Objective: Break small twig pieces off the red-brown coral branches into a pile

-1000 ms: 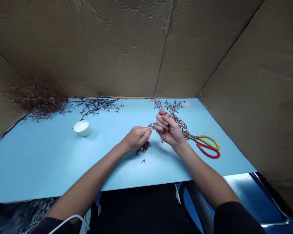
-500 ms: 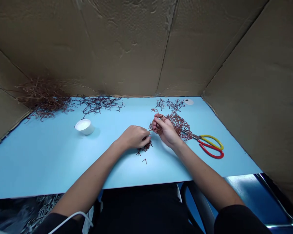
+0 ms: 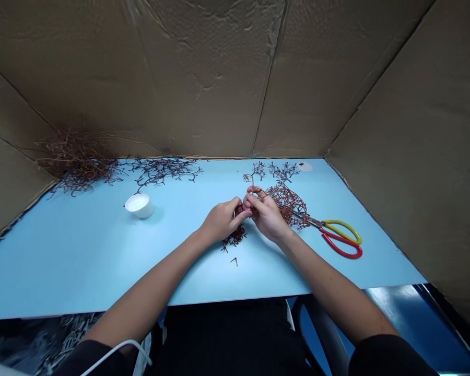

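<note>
Where right hand (image 3: 269, 218) holds brown twig (image 3: 253, 183), fingers (image 3: 247, 202) hide its lower end.

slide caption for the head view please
Right hand holding a branching brown sprig, left hand close beside it, scissors and tangled sprigs on a blue table.

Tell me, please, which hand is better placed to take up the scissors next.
Probably the right hand: the scissors lie on its side, farther from the left hand. The right would likely need to release its brown stem first.
</note>
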A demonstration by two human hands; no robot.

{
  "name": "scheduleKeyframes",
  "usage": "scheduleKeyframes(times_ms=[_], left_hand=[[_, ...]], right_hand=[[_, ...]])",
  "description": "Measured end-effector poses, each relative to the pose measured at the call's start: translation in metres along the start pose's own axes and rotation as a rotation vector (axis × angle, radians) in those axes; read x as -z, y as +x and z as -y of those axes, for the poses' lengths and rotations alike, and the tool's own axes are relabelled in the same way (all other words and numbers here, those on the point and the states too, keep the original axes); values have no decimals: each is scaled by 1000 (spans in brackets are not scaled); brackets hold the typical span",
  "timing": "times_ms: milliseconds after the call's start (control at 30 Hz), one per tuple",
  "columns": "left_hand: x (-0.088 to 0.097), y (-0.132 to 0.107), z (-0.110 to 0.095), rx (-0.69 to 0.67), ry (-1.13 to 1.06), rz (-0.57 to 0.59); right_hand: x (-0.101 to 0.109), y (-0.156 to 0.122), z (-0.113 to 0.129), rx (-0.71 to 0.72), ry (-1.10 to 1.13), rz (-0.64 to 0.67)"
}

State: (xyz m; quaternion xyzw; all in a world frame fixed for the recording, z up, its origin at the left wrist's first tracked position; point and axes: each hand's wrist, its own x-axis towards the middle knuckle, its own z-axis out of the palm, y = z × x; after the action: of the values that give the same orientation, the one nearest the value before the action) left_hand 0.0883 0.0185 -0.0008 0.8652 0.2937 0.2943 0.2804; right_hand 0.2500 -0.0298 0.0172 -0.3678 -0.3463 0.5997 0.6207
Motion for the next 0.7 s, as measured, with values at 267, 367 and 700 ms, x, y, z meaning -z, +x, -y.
scheduleKeyframes(times_ms=[267, 367, 700], left_hand=[[-9, 0, -11, 109, -626, -42], [-9, 1, -17, 154, -851, -4], [1, -4, -39, 248, -1260, 224]], right_hand=[[-3, -2, 9, -63, 187, 78], [-3, -1, 11, -65, 269, 83], [-4, -15, 31, -160, 254, 207]])
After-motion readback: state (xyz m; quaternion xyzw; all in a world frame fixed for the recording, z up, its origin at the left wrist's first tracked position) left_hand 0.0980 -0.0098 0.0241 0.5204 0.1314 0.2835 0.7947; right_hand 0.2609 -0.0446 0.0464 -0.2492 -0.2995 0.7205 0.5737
